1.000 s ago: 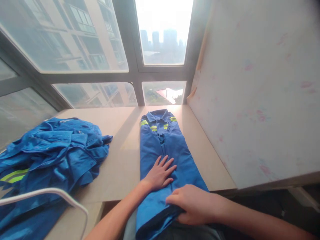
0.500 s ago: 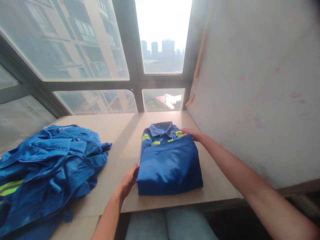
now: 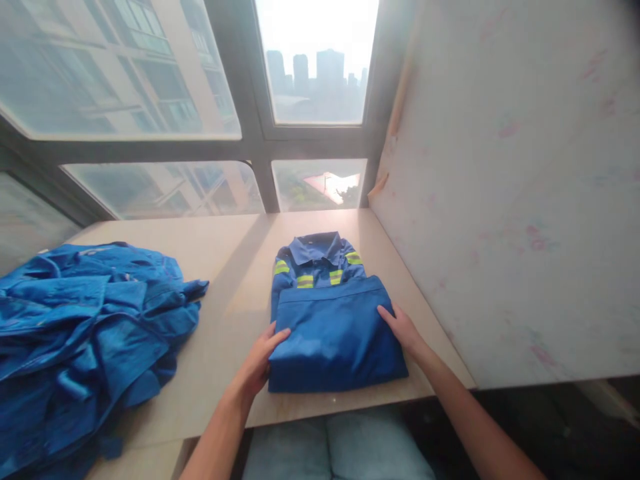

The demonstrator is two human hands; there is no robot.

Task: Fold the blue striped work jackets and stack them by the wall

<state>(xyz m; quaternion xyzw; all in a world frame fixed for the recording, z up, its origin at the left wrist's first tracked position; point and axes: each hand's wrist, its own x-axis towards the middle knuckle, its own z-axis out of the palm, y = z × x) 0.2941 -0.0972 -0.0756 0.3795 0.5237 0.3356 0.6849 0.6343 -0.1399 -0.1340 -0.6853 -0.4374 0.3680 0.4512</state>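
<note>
A folded blue work jacket (image 3: 333,337) lies on the pale tabletop in front of me, collar facing the window. Yellow-green reflective strips show on its chest and sleeves, above the smooth folded-up lower part. My left hand (image 3: 264,352) grips the jacket's left edge, thumb on top and the other fingers mostly hidden down the side. At the right edge, my right hand (image 3: 400,327) holds it in the same way, its thumb on the upper layer and its fingers largely out of sight.
A crumpled heap of blue work clothes (image 3: 95,333) covers the left of the table (image 3: 235,267). Windows (image 3: 320,180) rise behind the table, and a marked white wall (image 3: 500,200) borders its right side. My legs (image 3: 340,447) are below the front edge.
My right hand has moved from the jacket's upper right shoulder down to its right side. My left thumb now lies over the left edge. The fold sits slightly lower, exposing more chest strip.
</note>
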